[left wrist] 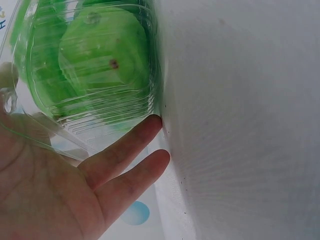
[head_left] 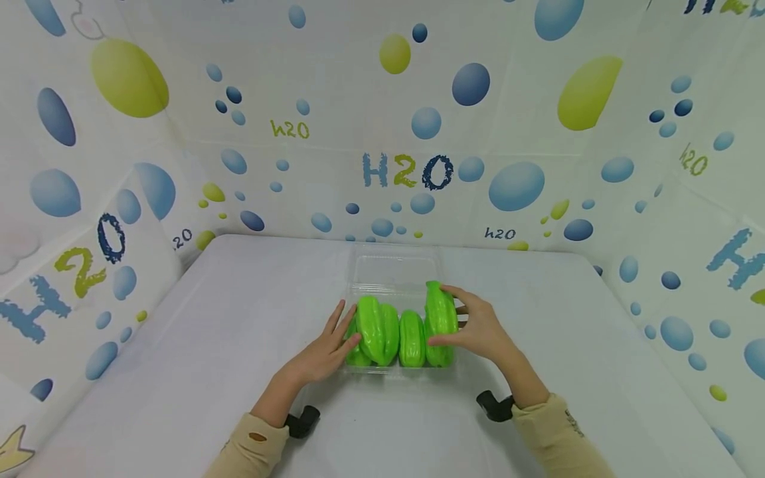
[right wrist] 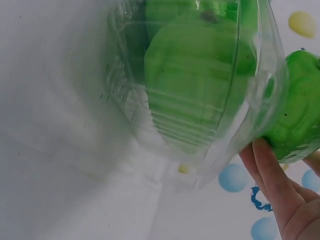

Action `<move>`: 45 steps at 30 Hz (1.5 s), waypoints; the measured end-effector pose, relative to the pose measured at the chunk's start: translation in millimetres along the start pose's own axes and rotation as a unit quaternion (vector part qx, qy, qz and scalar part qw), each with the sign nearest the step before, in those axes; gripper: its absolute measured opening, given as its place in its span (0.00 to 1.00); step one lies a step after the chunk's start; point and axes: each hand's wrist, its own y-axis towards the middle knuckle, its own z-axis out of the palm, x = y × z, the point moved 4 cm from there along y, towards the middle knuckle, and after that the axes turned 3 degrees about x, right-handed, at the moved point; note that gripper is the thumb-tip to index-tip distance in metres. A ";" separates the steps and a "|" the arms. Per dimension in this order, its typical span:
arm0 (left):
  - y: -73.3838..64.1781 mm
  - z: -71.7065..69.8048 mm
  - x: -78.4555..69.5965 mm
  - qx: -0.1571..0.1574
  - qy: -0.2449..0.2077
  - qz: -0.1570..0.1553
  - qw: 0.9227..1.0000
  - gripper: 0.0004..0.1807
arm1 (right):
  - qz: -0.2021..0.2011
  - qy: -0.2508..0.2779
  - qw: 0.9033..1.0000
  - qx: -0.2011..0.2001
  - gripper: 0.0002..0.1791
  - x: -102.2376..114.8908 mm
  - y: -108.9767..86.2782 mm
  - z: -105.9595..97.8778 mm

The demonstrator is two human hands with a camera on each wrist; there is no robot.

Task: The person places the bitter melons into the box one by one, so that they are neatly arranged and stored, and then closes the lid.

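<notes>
A clear plastic clamshell box (head_left: pixel 391 371) sits on the table with several bright green, ridged toy bananas (head_left: pixel 412 338) standing side by side in it. My right hand (head_left: pixel 478 328) grips one green banana (head_left: pixel 441 318) at the box's right end, thumb on the near side and fingers around the far side. In the right wrist view, this held banana (right wrist: pixel 300 107) is above the box rim. At the box's left end my left hand (head_left: pixel 325 348) lies along the wall with fingers spread and straight. The left wrist view shows its fingers (left wrist: pixel 125 150) beside the clear box wall (left wrist: pixel 100 102).
The box's lid (head_left: pixel 394 269) is folded back flat toward the rear of the table. White cloth covers the table (head_left: pixel 251 299). Printed curtains (head_left: pixel 335 119) with blue and green spots stand behind and at both sides.
</notes>
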 end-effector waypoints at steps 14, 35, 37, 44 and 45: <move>-1.4 0.1 1.1 0.001 -0.008 0.002 1.000 0.35 | 0.005 0.026 1.000 0.008 0.54 9.5 8.1 20.0; -1.1 0.2 0.1 -0.001 -0.010 0.005 1.000 0.34 | 0.013 -0.004 1.000 0.009 0.54 20.4 10.9 49.7; -1.3 0.2 -0.2 -0.001 -0.010 0.004 1.000 0.34 | 0.010 -0.006 1.000 0.009 0.54 20.7 11.0 51.6; -1.7 -0.3 -1.7 -0.004 -0.011 0.008 1.000 0.34 | 0.005 -0.008 1.000 0.009 0.54 22.4 11.3 56.9; -1.7 -0.3 -1.8 -0.004 -0.011 0.008 1.000 0.34 | 0.004 -0.008 1.000 0.009 0.54 22.5 11.3 57.6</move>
